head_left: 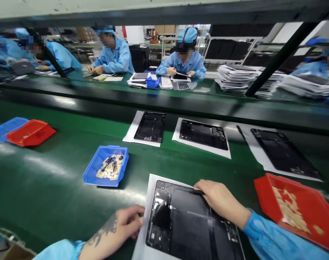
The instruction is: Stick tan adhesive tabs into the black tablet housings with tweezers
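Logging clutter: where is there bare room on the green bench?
Bare bench lies between the blue parts bin and left hand, and between that bin and the left red bin. The right is crowded: black panel, right hand, right red bin.

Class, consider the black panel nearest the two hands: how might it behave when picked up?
The black panel is probably stiff, judging by its straight, crisp edges. Its shiny patch suggests it could be slippery there. The small exposed parts near one edge look delicate, so it may need gentle handling.
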Available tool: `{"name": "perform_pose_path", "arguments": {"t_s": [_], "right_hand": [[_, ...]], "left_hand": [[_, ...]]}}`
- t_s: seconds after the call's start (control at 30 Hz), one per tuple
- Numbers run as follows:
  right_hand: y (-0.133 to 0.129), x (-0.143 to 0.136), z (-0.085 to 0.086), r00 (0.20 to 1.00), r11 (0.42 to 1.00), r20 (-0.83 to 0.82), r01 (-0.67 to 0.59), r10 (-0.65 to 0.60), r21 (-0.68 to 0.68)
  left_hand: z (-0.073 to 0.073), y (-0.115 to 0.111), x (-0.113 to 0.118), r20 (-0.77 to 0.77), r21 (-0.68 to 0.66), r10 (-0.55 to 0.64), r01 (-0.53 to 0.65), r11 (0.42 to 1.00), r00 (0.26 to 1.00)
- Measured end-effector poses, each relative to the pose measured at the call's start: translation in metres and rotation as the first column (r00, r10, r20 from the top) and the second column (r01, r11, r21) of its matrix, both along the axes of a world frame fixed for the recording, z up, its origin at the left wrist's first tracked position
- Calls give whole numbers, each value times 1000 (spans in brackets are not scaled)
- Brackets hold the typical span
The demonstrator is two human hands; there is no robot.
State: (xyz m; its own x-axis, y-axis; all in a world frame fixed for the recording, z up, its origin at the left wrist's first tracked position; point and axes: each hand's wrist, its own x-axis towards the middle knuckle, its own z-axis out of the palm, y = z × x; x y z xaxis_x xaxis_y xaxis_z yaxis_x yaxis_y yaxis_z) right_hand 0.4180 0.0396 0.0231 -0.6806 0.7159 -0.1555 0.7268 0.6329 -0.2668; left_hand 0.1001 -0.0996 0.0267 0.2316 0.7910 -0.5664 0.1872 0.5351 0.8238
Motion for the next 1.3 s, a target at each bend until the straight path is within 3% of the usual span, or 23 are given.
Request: {"name": "perform_pose_path", "arguments": {"t_s": [0.1, 0.17, 0.2, 0.27, 0.37, 0.47, 0.53, 0.67, 0.83, 0.93, 1.03, 1.13, 1.3], "right_hand": [[-8, -1, -19, 999, 995, -44, 18, -14, 99], [-12, 0, -27, 995, 987, -101, 38, -22, 158], [-14, 2, -29, 990, 981, -136, 55, -29, 186], [-17, 6, -29, 975, 967, -216, 94, -42, 236], [-26, 18, -23, 947, 948, -317, 142, -46, 286], [-40, 35, -17, 932, 945, -356, 175, -69, 276], [-50, 46, -16, 926, 944, -368, 193, -86, 267], [-62, 61, -14, 915, 933, -388, 231, -112, 277], [-65, 64, -9, 901, 916, -413, 273, -136, 293], [-66, 61, -9, 902, 919, -412, 266, -130, 291], [-68, 59, -10, 903, 923, -408, 261, -131, 282], [-69, 58, -11, 899, 924, -414, 269, -140, 272], [-72, 59, -11, 887, 926, -429, 293, -169, 240]], "left_hand": [[17, 15, -43, -319, 156, 130, -84, 984, 939], [22, 34, -70, -530, 356, 316, -131, 925, 787], [21, 46, -81, -633, 434, 374, -90, 897, 678], [13, 72, -97, -818, 435, 323, 146, 889, 476], [-7, 104, -105, -898, 349, 225, 298, 889, 379], [-19, 116, -103, -930, 294, 178, 361, 885, 322], [-19, 115, -104, -943, 266, 152, 397, 879, 295], [-5, 108, -109, -958, 247, 152, 429, 869, 243], [20, 98, -103, -972, 235, 214, 412, 880, 96], [25, 93, -100, -981, 191, 193, 382, 904, 31], [25, 86, -105, -987, 159, 161, 395, 905, 29], [31, 80, -114, -986, 164, 148, 441, 882, 71], [49, 75, -114, -930, 365, 337, 445, 818, 143]]}}
